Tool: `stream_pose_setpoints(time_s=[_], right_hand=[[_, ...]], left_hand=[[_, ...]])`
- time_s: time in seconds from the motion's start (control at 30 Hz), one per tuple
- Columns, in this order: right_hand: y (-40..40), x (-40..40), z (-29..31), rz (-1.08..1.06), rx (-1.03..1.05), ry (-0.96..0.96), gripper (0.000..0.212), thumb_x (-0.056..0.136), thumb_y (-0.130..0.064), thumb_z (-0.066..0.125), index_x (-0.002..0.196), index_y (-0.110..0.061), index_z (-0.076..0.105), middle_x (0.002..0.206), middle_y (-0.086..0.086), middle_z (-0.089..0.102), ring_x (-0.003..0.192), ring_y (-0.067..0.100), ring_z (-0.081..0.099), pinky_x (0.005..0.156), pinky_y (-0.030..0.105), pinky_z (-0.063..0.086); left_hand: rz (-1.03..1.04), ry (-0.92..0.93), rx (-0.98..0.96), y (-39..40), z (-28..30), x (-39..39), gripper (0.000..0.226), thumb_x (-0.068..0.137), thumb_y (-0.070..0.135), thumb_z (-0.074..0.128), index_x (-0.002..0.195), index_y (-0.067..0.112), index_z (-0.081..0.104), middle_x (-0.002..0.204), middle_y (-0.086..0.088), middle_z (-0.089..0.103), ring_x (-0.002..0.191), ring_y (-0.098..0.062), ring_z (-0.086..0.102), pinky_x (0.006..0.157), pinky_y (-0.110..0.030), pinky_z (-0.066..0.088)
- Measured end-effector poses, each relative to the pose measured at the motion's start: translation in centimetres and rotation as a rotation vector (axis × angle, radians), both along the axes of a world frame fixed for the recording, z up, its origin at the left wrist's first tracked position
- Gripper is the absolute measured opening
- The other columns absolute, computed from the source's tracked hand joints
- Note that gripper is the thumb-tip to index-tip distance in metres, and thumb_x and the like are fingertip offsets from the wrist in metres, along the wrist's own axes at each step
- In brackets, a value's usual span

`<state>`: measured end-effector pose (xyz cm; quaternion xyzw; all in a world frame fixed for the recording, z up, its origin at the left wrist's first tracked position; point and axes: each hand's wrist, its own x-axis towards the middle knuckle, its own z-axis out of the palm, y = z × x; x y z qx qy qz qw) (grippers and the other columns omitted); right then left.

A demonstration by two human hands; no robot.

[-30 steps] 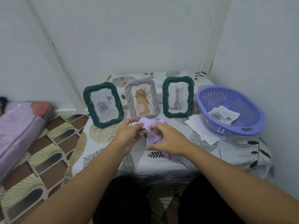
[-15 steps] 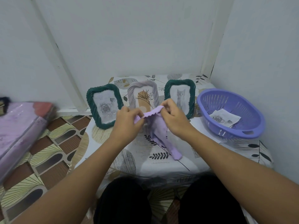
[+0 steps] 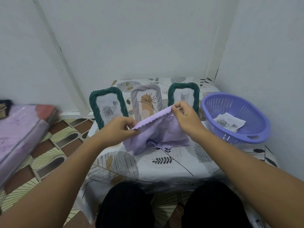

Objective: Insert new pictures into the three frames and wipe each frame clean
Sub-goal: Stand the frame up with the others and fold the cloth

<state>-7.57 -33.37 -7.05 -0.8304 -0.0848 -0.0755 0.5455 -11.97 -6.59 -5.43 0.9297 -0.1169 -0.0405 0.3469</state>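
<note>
White walls corner a small desk (image 3: 164,168) under a leaf-print cover. Above its middle I stretch the cloth (image 3: 158,130) by its scalloped top edge: my left hand (image 3: 118,129) pinches one corner, my right hand (image 3: 184,117) the other, fingers clenched on the hem. It seems light, soft and limp, so bunching it should suit wiping. Three frames (image 3: 107,107) stand just beyond; rigid, probably easy to tip, so best steadied by the rim.

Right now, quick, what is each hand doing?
Left hand: pinches the purple cloth by its top edge.
Right hand: pinches the same edge.
</note>
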Motion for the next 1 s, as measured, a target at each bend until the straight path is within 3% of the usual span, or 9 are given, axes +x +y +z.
stream_pose_setpoints(time_s=[0.07,0.13,0.3,0.43,0.57,0.67,0.77,0.83,1.0], right_hand=[[0.0,-0.1,0.0,-0.017,0.015,0.026,0.017,0.107,-0.031,0.050,0.099,-0.020,0.060,0.076,-0.012,0.056,0.063,0.006,0.047,0.065,0.027,0.039],[0.1,-0.1,0.3,-0.022,0.010,0.049,0.018,0.108,-0.031,0.046,0.101,-0.019,0.058,0.080,-0.006,0.056,0.068,0.013,0.050,0.063,0.029,0.038],[0.0,0.1,2.0,-0.048,0.046,0.038,0.017,0.105,-0.032,0.053,0.092,-0.025,0.060,0.086,-0.006,0.063,0.075,0.010,0.055,0.070,0.030,0.042],[-0.2,1.7,3.2,-0.057,0.107,0.155,0.017,0.099,-0.036,0.061,0.087,-0.024,0.064,0.087,-0.003,0.068,0.080,0.018,0.059,0.073,0.033,0.047],[0.1,2.3,1.9,-0.090,-0.118,0.247,0.029,0.098,-0.043,0.064,0.103,-0.016,0.058,0.097,0.001,0.068,0.081,0.019,0.057,0.065,0.031,0.043],[0.3,2.5,-0.5,-0.112,-0.328,0.239,0.032,0.099,-0.040,0.063,0.110,-0.012,0.053,0.105,0.005,0.063,0.097,0.023,0.059,0.073,0.035,0.043],[-0.1,2.8,-3.0,-0.124,-0.413,0.241,0.030,0.099,-0.035,0.064,0.108,-0.012,0.048,0.102,0.007,0.061,0.091,0.025,0.057,0.074,0.036,0.042],[-0.6,2.7,-4.5,-0.091,-0.500,0.224,0.033,0.096,-0.038,0.066,0.107,-0.014,0.046,0.098,0.006,0.060,0.088,0.026,0.057,0.071,0.038,0.042],[-2.1,1.4,-6.8,-0.042,-0.665,0.038,0.036,0.089,-0.035,0.073,0.110,-0.022,0.048,0.116,0.004,0.051,0.103,0.025,0.052,0.089,0.041,0.048]], left_hand=[[0.071,0.030,-0.074,0.7,0.1,-0.2,0.013,0.100,0.025,0.062,0.092,0.016,0.068,0.084,-0.004,0.070,0.072,-0.011,0.060,0.075,-0.033,0.050],[0.142,0.096,-0.292,1.0,0.4,-0.5,0.011,0.104,0.020,0.056,0.098,0.016,0.065,0.089,-0.004,0.074,0.082,-0.018,0.071,0.079,-0.037,0.057],[0.189,0.105,-0.538,0.7,2.4,-1.3,0.012,0.102,0.016,0.058,0.093,0.015,0.066,0.074,-0.002,0.065,0.062,-0.014,0.058,0.054,-0.026,0.050],[0.336,0.231,-0.736,0.9,4.0,-0.1,0.010,0.096,0.017,0.068,0.093,0.009,0.072,0.072,-0.004,0.068,0.062,-0.015,0.061,0.051,-0.026,0.054],[0.451,0.276,-0.530,1.4,2.2,2.5,0.016,0.097,0.019,0.068,0.106,0.006,0.069,0.086,-0.016,0.072,0.065,-0.022,0.063,0.057,-0.033,0.057],[0.445,0.249,-0.329,1.2,-1.7,3.9,0.018,0.097,0.023,0.068,0.104,0.006,0.065,0.102,-0.026,0.070,0.074,-0.027,0.065,0.075,-0.042,0.060],[0.460,0.149,-0.059,0.6,-4.7,4.2,0.028,0.094,0.034,0.072,0.101,0.010,0.060,0.099,-0.014,0.069,0.080,-0.026,0.067,0.071,-0.040,0.060],[0.466,0.105,0.057,0.4,-5.6,3.8,0.039,0.089,0.039,0.076,0.108,0.012,0.055,0.100,-0.004,0.065,0.084,-0.021,0.063,0.063,-0.030,0.047],[0.407,-0.083,0.216,0.7,-7.1,1.7,0.057,0.084,0.038,0.081,0.125,0.020,0.045,0.110,0.000,0.056,0.090,-0.022,0.061,0.075,-0.037,0.052]])
